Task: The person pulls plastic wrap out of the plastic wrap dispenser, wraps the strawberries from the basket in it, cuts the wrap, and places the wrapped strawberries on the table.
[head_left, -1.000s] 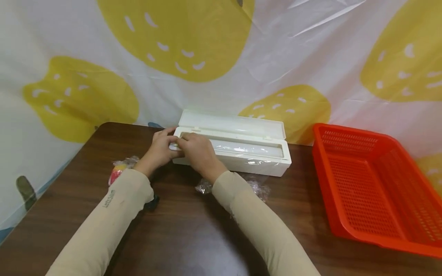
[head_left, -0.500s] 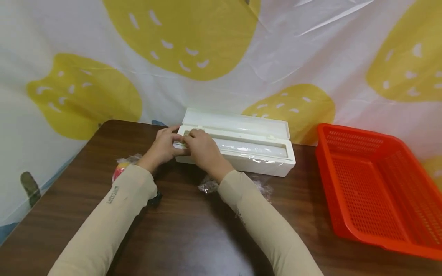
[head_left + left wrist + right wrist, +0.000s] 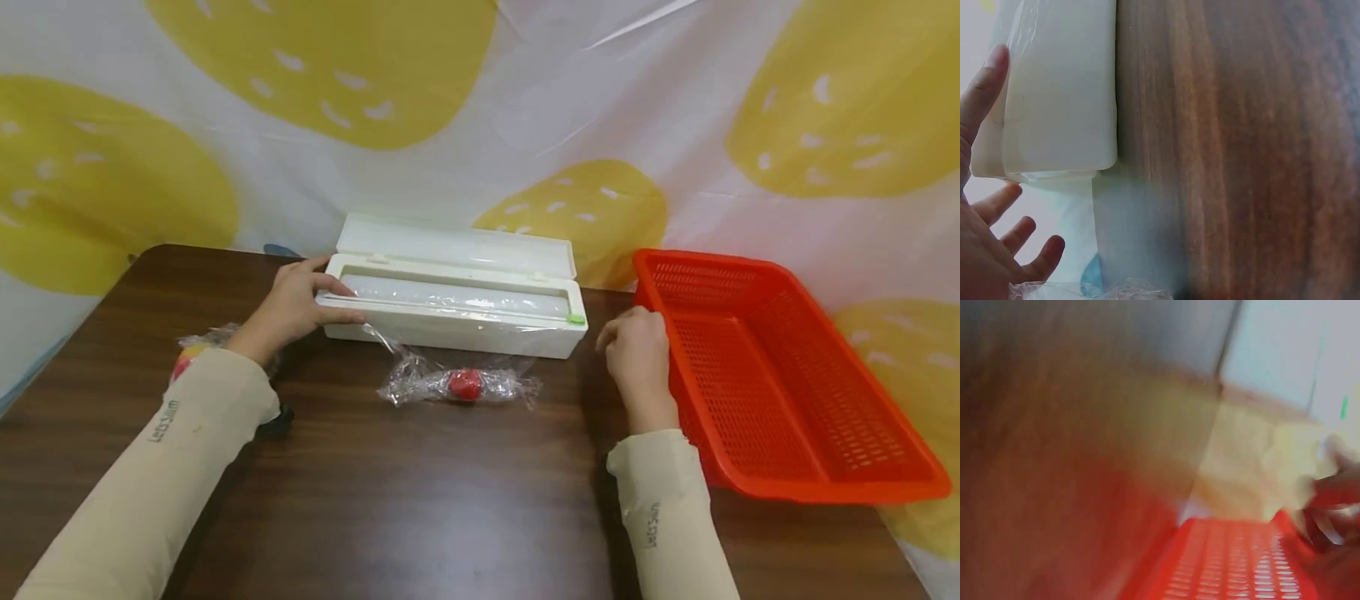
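Note:
My left hand (image 3: 288, 308) rests at the left end of a white cling film dispenser (image 3: 450, 332), thumb against its front and index finger at its top edge. In the left wrist view, the other fingers of the left hand (image 3: 991, 250) extend past the end of the dispenser (image 3: 1063, 100). The lid stands raised behind the film roll (image 3: 450, 293). A green slide cutter (image 3: 576, 319) sits at the dispenser's right end. In front lies a red round thing (image 3: 466, 384) wrapped in clear film. My right hand (image 3: 637, 358), loosely curled with nothing visible in it, is beside the red basket.
The red plastic basket (image 3: 723, 450) stands at the right of the brown table (image 3: 420, 517). A film-wrapped red and yellow thing (image 3: 186, 360) lies partly behind my left forearm, near a dark object (image 3: 276, 422). A patterned cloth (image 3: 420, 183) hangs behind.
My right hand has gone from the dispenser's left end to beyond its right end. The green cutter now shows at the right end, and the wrapped red thing has come into view.

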A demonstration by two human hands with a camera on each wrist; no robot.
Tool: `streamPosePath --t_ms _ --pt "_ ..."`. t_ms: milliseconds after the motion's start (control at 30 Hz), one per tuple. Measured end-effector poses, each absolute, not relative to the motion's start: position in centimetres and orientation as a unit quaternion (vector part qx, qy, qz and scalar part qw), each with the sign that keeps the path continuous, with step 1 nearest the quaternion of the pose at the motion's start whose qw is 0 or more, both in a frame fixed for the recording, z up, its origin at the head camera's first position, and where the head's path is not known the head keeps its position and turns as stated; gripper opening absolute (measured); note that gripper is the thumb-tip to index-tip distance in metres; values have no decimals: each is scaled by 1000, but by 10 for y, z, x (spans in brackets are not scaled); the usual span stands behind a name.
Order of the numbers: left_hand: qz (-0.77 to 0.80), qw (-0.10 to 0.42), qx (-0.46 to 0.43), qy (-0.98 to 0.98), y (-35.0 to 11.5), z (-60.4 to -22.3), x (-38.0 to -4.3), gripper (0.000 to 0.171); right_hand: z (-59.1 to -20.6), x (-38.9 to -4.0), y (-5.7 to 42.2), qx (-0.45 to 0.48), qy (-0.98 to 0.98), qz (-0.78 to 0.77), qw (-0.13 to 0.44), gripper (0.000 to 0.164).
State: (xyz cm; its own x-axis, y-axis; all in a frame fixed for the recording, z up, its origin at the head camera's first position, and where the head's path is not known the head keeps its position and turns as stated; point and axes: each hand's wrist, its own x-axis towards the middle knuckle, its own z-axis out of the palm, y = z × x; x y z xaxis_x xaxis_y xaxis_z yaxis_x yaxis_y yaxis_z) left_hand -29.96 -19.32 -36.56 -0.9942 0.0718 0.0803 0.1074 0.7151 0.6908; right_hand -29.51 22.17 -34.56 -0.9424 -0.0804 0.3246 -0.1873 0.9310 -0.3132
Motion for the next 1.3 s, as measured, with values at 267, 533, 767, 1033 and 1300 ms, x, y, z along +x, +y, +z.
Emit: streamPosePath --t_ms 267,533,767,1033,1300 --pt "-371 -9 -48 -927 -194 -368 -289 47 -338 -280 196 -14 -953 235 192 20" --pt "-376 -11 -66 -924 -185 -365 -284 47 -344 -235 136 325 -907 80 254 10" --pt "-483 -57 -59 -872 -177 -360 -280 89 -370 -227 120 400 -904 -14 147 24" --pt "-367 111 -156 -910 -126 -337 -246 75 -370 -231 132 363 -922 56 121 22" --pt "-111 112 -377 -912 -64 -353 -203 46 -357 -215 136 328 -939 105 2 25"
